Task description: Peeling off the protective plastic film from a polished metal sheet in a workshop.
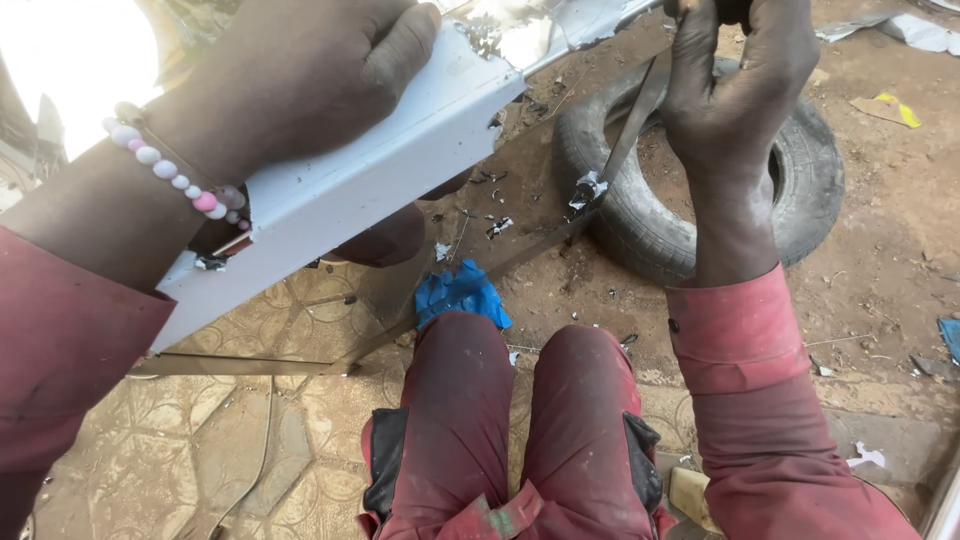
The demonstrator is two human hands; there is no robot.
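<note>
Your left hand point(300, 75) is wrapped tight around the white metal strip point(370, 180), fingers curled over its top edge. Keep it steady like that. Your right hand point(735, 85) has its fingers closed on the handle of the thin metal blade point(625, 135), which points down and away from them, its tip near the old tyre point(810, 200). Work slowly, and keep your left fingers back from the strip's torn end.
</note>
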